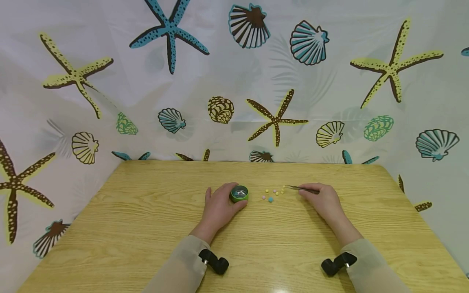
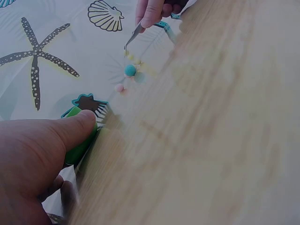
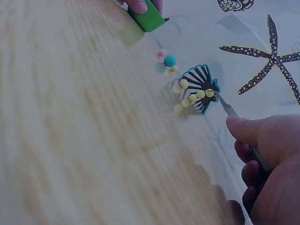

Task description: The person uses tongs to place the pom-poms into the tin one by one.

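My left hand (image 1: 219, 206) holds a small round green container (image 1: 239, 200), its thumb and fingers round the sides. The container's top is uncovered and its inside looks shiny and metallic. In my right hand (image 1: 327, 202) is a pair of slim metal tweezers (image 1: 295, 188), pinched between thumb and fingers and pointing left. Their tips meet a small yellow bead (image 3: 209, 93) at the right end of a loose group; whether they grip it I cannot tell. A larger blue bead (image 1: 270, 199), a pink bead (image 1: 264, 197) and several more yellow ones lie between the two hands.
A light wooden table (image 1: 146, 211) lies under everything. Behind it hangs a white cloth (image 1: 205, 81) printed with starfish and shells, which also runs along both sides. Each sleeved wrist carries a black camera mount (image 1: 216, 262).
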Tool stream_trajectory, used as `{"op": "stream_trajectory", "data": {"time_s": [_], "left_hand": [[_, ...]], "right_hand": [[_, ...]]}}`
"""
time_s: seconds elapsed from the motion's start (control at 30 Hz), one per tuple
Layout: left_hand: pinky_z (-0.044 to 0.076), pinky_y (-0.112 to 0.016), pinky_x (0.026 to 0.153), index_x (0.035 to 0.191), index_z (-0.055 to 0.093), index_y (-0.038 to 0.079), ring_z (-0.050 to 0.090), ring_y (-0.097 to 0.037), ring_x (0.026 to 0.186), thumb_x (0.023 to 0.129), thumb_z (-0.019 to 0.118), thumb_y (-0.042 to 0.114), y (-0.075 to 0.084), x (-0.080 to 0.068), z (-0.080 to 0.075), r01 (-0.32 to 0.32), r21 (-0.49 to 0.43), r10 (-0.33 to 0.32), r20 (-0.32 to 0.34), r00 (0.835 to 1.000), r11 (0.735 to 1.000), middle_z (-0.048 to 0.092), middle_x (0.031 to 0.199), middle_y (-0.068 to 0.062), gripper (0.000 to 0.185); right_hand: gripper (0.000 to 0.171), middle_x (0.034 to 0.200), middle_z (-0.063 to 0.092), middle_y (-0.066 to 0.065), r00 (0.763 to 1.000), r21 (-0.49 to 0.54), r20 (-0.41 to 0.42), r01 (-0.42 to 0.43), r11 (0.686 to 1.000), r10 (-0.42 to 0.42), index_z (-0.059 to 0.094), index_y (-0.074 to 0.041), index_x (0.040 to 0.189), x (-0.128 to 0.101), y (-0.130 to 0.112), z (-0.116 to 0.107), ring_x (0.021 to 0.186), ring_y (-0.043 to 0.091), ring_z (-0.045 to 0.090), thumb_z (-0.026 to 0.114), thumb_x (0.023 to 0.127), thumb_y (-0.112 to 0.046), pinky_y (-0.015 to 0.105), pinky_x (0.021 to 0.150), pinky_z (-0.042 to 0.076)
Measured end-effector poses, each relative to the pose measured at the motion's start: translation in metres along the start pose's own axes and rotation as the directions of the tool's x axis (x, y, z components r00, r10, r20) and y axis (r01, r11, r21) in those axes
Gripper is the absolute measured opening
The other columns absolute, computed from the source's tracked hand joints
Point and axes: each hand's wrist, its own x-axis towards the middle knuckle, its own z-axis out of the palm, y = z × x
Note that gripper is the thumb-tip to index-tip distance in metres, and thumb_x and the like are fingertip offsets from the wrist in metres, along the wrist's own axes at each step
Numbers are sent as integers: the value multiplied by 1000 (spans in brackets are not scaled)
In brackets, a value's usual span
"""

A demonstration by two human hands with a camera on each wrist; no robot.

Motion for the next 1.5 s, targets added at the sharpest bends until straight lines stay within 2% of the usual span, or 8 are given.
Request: {"op": "stream_trajectory", "data": {"time_s": [0.27, 0.6, 1.07, 1.3, 1.37, 1.5], "left_hand": [[14, -74, 129, 151, 64, 8, 61, -34, 141, 98, 88, 37, 2, -1, -1, -4, -1, 4, -5, 1000, 1000, 67, 150, -14, 65], [14, -74, 129, 151, 64, 8, 61, -35, 142, 98, 88, 36, 3, -2, -3, -7, -7, 7, -9, 1000, 1000, 67, 150, -14, 64], [14, -74, 128, 151, 65, 8, 61, -35, 142, 98, 88, 37, 2, -2, -2, -10, -3, 10, -7, 1000, 1000, 67, 150, -14, 65], [14, -74, 129, 152, 64, 8, 61, -35, 143, 99, 87, 37, 3, -2, -3, -10, -7, 10, -5, 1000, 1000, 67, 151, -14, 65], [14, -74, 128, 152, 64, 8, 61, -35, 143, 99, 87, 37, 3, -2, -4, -10, -6, 10, -5, 1000, 1000, 66, 151, -14, 65], [14, -74, 128, 151, 64, 8, 61, -35, 142, 99, 87, 36, 3, -2, -4, -9, -5, 9, -1, 1000, 1000, 67, 151, -14, 64]], "right_hand": [[32, 145, 69, 21, 1000, 29, -13, 16, 999, -16, 81, -8, 133, 3, 2, 1, 144, 42, 57, 78, 107, -27, 58, 116, 48], [32, 142, 71, 22, 999, -21, -27, 20, 1000, -21, 82, -7, 132, 4, 4, -1, 140, 43, 60, 77, 107, -27, 58, 114, 49], [33, 143, 70, 20, 999, 85, -41, 15, 996, -12, 81, -7, 133, 2, -3, 0, 139, 40, 61, 79, 106, -25, 55, 112, 52], [34, 143, 71, 20, 999, 88, -47, 26, 996, -22, 81, -6, 133, 2, -8, -1, 140, 40, 61, 79, 106, -26, 55, 114, 51], [34, 142, 72, 19, 999, 93, -43, 23, 995, -19, 81, -7, 133, 2, -10, 0, 138, 39, 62, 79, 106, -27, 55, 112, 52], [33, 137, 75, 17, 999, 99, -31, 20, 995, -17, 82, -7, 132, 1, -14, 3, 129, 34, 67, 80, 106, -28, 46, 103, 56]]}}
